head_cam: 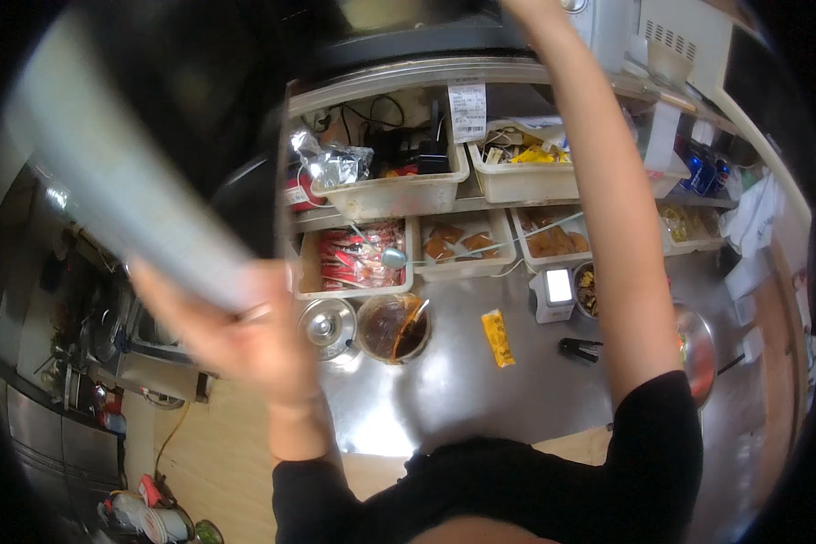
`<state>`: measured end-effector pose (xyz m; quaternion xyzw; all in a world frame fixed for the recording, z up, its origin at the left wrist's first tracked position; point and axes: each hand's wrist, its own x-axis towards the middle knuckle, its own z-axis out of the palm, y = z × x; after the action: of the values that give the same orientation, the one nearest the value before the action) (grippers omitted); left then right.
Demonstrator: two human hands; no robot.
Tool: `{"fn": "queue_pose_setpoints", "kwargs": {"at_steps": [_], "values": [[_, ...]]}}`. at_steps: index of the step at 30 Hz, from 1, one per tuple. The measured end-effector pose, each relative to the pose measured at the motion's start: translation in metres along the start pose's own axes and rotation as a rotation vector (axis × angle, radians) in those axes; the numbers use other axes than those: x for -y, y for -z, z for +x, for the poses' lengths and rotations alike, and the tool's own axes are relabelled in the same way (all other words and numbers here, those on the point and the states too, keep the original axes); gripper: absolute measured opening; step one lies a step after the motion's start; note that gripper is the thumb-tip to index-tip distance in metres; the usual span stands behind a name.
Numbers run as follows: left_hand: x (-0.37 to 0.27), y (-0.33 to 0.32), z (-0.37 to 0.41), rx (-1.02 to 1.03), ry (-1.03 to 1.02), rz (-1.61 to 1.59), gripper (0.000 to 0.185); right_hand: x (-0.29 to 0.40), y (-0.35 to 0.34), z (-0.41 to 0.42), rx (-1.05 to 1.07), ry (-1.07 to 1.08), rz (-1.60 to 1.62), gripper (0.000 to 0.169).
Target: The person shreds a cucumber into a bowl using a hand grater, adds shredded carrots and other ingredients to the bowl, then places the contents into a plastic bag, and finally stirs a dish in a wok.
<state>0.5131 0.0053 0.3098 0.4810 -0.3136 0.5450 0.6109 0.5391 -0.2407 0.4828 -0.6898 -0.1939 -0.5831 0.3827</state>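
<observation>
My left hand [251, 333] is raised at the left, blurred by motion. Its fingers and thumb are around the lower end of a long pale grey panel [129, 163], perhaps an appliance door; blur hides its exact kind. A dark surface adjoins the panel on its right. My right forearm [605, 163] stretches over the shelf to the top edge, where only the wrist end of my right hand [534, 10] shows; its fingers are cut off. Below, a yellow sachet [497, 338] lies on the steel counter [449, 401]. Left of it stands a pot of dark sauce [393, 330] with a utensil in it.
A metal lid [326, 328] lies beside the pot. Plastic bins [394, 197] holding packets line the shelf; red-wrapped packets [360, 255] fill one below. A small device with a lit screen [552, 294], a black clip-like tool [580, 349] and a steel bowl [697, 353] are at the right.
</observation>
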Motion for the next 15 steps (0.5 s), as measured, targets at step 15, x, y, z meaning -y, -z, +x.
{"fn": "queue_pose_setpoints", "kwargs": {"at_steps": [15], "values": [[0.099,0.126,0.057,-0.138,0.200,-0.169,0.051,-0.163,-0.112,0.069,-0.050,-0.148,-0.436,0.045]]}}
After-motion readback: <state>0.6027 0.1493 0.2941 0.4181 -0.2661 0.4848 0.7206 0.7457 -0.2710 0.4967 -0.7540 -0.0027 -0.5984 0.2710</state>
